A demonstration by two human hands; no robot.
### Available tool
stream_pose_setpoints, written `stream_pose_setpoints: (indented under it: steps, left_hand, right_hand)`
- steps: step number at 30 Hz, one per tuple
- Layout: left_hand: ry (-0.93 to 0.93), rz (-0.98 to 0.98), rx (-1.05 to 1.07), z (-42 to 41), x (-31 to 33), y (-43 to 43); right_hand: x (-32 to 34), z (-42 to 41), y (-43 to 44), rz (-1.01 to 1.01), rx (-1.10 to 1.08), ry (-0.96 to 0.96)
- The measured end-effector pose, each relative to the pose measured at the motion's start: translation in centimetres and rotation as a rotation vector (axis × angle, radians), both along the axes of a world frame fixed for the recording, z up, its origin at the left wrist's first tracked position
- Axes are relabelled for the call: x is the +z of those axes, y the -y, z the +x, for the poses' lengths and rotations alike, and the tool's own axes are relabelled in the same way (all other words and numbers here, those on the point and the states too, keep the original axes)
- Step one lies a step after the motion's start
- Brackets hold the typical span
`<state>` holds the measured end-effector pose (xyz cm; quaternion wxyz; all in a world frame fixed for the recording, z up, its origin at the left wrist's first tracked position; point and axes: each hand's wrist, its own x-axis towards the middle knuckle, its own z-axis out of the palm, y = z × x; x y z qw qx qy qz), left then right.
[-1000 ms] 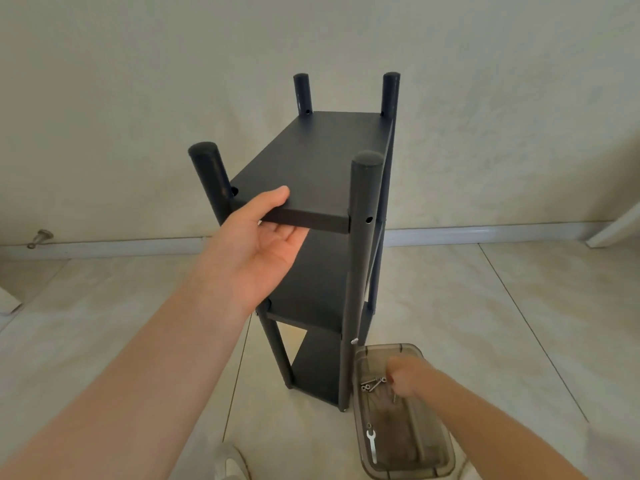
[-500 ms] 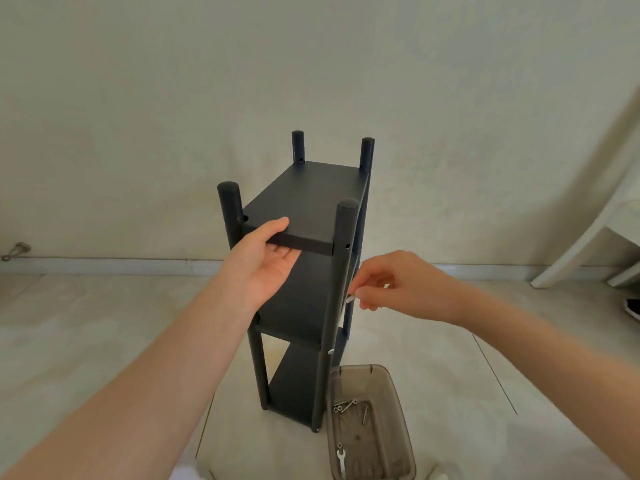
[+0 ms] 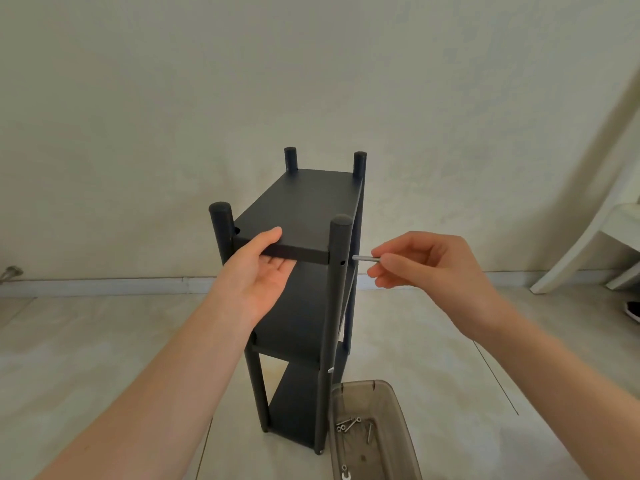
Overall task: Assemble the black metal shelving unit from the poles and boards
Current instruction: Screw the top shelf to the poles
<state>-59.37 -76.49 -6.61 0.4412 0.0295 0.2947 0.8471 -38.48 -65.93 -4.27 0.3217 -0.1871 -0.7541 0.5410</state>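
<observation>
1. Most likely a plain room in a home.
2. Backed by a bare cream plastered wall, finished along the bottom with a pale painted skirting board.
3. Floored with large glossy beige tiles, split by thin dark grout lines.
4. Fitted with a small metal door stop low at the floor's far left edge.
5. Furnished at the floor's far right edge with a white moulded chair or stool, only partly in view.
6. Lived-in touch: a dark shoe on the tiles near that furniture.
7. Flat-pack job set on the floor: narrow black metal shelving unit upright, translucent brown plastic box of silver screws just beside its near foot.
</observation>
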Motion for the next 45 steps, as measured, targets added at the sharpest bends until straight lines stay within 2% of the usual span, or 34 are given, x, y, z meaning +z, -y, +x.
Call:
stream_pose_setpoints:
  steps: [6,18,31,45]
  left_hand:
    - [-0.004,-0.026,0.004,0.1,-0.2,0.1]
    - [-0.024,-0.044,-0.005,0.2,-0.3,-0.2]
    - [-0.031,-0.061,-0.011,0.1,-0.6,-0.2]
    - [-0.012,-0.029,-0.012,0.0,-0.5,-0.1]
  right_hand:
    - [-0.5,-0.3,1.4,0.114,-0.039,0.046]
    - [-1.0,-0.6,1.9,0.167,-0.084,0.118]
    - [-1.8,-1.4,2.4,0.213,-0.176,0.110]
    - [-2.0,-2.7,2.8,0.098,-0.206,0.107]
